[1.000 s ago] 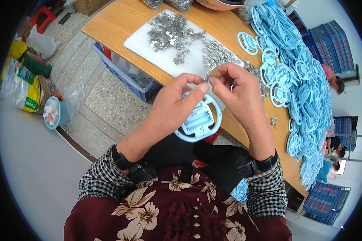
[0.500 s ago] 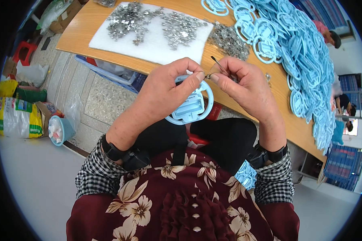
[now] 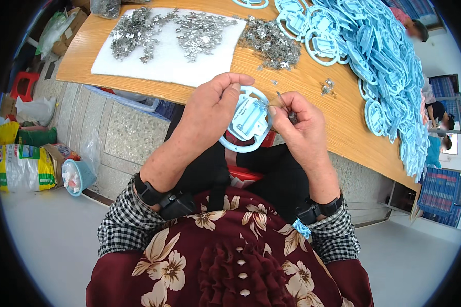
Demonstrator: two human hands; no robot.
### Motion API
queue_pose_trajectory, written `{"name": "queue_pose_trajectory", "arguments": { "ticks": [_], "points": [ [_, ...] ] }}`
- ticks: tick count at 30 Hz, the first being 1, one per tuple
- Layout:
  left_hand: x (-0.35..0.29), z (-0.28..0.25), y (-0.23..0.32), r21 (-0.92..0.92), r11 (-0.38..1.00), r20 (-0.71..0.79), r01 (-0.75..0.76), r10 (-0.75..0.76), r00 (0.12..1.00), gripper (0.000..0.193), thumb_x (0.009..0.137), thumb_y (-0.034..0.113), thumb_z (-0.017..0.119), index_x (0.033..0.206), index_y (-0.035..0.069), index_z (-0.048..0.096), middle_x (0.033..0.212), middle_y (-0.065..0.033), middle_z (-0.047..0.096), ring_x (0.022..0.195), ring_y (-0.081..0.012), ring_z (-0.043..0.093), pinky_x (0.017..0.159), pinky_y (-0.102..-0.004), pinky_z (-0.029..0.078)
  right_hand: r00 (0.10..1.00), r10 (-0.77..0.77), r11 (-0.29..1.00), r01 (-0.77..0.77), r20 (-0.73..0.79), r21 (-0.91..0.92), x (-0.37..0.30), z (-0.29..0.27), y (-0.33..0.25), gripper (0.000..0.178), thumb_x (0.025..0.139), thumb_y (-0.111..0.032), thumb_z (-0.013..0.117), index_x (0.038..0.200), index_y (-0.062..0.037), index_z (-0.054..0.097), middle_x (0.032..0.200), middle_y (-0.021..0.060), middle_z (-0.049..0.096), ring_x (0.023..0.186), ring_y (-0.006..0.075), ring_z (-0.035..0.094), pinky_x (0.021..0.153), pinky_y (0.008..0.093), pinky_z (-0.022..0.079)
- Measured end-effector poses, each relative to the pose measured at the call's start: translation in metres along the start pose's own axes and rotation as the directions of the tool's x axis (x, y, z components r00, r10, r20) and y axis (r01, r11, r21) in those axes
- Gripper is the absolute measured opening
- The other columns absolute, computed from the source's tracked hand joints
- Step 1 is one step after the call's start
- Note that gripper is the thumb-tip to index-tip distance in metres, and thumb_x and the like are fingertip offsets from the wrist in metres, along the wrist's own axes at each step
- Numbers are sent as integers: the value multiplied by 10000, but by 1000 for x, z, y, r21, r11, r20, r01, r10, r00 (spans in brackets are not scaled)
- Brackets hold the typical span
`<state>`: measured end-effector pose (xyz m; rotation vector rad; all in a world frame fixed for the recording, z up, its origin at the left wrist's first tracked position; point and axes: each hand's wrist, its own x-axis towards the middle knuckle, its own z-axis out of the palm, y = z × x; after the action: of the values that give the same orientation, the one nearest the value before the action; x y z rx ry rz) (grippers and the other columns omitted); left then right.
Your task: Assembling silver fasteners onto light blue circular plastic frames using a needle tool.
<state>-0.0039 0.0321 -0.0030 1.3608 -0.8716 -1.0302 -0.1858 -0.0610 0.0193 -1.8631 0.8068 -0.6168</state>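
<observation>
My left hand [image 3: 210, 104] is closed on the rim of a light blue plastic ring-shaped part [image 3: 247, 123], which has a rectangular recess in its middle. The part is held tilted in front of the table's near edge. My right hand [image 3: 302, 120] is closed, its thumb and forefinger pinched at the right side of the recess. A thin dark tool tip [image 3: 279, 96] sticks up past the right forefinger, and small metal pieces [image 3: 292, 117] show under its curled fingers. What exactly lies between the right fingertips is hidden.
On the wooden table [image 3: 271, 84] lies a white foam sheet [image 3: 164, 72] with metal pieces. A loose metal pile [image 3: 271, 43] sits beside it, a few pieces [image 3: 328, 87] farther right. Blue parts [image 3: 379, 66] heap up at right. A blue bin [image 3: 79, 176] stands at left.
The blue part has turned and tilted in my left hand. My right hand has moved down and left, onto the part's right side. The view has shifted slightly.
</observation>
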Motion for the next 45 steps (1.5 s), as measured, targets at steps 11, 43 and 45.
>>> {"name": "queue_pose_trajectory", "arguments": {
  "ticks": [11, 43, 45],
  "points": [
    [5, 6, -10, 106, 994, -51, 12, -6, 999, 284, 1057, 156, 458, 1205, -17, 629, 933, -30, 682, 811, -64, 625, 727, -232, 521, 977, -211, 911, 191, -16, -366, 4, 10, 0, 64, 832, -71, 690, 873, -49, 647, 688, 82, 626, 586, 214, 632, 557, 330, 500],
    [9, 5, -9, 303, 953, -25, 14, -7, 1000, 316, 1055, 166, 456, 1212, -40, 637, 890, -47, 696, 803, -78, 634, 725, -245, 522, 958, -211, 792, 285, 195, -540, -15, 0, -9, 390, 845, -55, 627, 1223, -135, 680, 840, 139, 674, 753, 326, 662, 678, 395, 534],
    [10, 4, -9, 298, 954, -14, 22, -19, 1000, 321, 1055, 171, 454, 1217, -38, 636, 885, -51, 698, 807, -82, 637, 731, -246, 522, 973, -114, 842, 203, 203, -500, -13, -1, -13, 362, 854, -68, 631, 1207, -120, 688, 858, 146, 680, 755, 314, 669, 684, 381, 534]
  ]
}}
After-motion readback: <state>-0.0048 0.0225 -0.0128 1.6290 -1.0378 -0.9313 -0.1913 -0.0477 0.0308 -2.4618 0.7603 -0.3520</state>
